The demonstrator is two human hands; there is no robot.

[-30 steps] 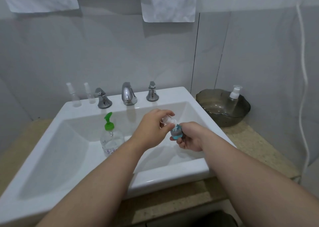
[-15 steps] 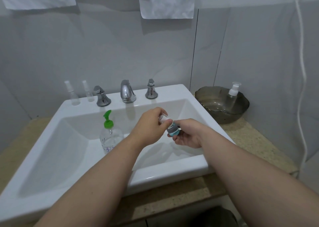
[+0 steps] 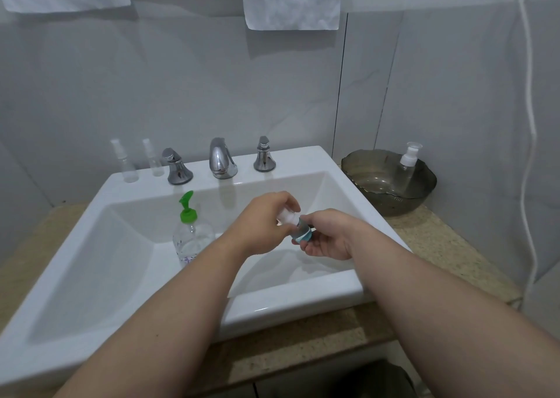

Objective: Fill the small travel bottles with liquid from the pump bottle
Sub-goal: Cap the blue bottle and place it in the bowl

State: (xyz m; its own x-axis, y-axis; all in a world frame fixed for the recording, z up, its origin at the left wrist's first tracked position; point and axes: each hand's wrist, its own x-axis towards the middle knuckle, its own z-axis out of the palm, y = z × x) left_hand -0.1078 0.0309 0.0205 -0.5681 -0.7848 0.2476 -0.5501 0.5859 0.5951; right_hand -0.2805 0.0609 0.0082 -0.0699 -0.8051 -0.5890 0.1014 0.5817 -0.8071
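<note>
Over the white sink (image 3: pixel 306 302) my right hand (image 3: pixel 325 235) grips a small travel bottle (image 3: pixel 301 233) holding blue liquid. My left hand (image 3: pixel 262 226) pinches the bottle's white cap (image 3: pixel 288 216) at its top. The clear pump bottle (image 3: pixel 191 234) with a green pump head stands inside the basin, left of my hands. Two empty small spray bottles, one (image 3: pixel 125 161) and another (image 3: pixel 153 158), stand on the sink's back ledge at the left. A further bottle with a white pump (image 3: pixel 406 167) leans inside a dark glass bowl (image 3: pixel 394 200) on the right.
Chrome faucet (image 3: pixel 221 159) with two handles, left (image 3: pixel 175 167) and right (image 3: pixel 264 155), stands on the back ledge. A speckled beige counter (image 3: pixel 454 255) surrounds the sink. White cloths (image 3: pixel 291 0) hang on the tiled wall. A white cord (image 3: pixel 530 125) runs down the right wall.
Both hands stayed together on the small bottle and its cap, shifting only slightly; the fingers on the cap changed position a little. The view moved slightly.
</note>
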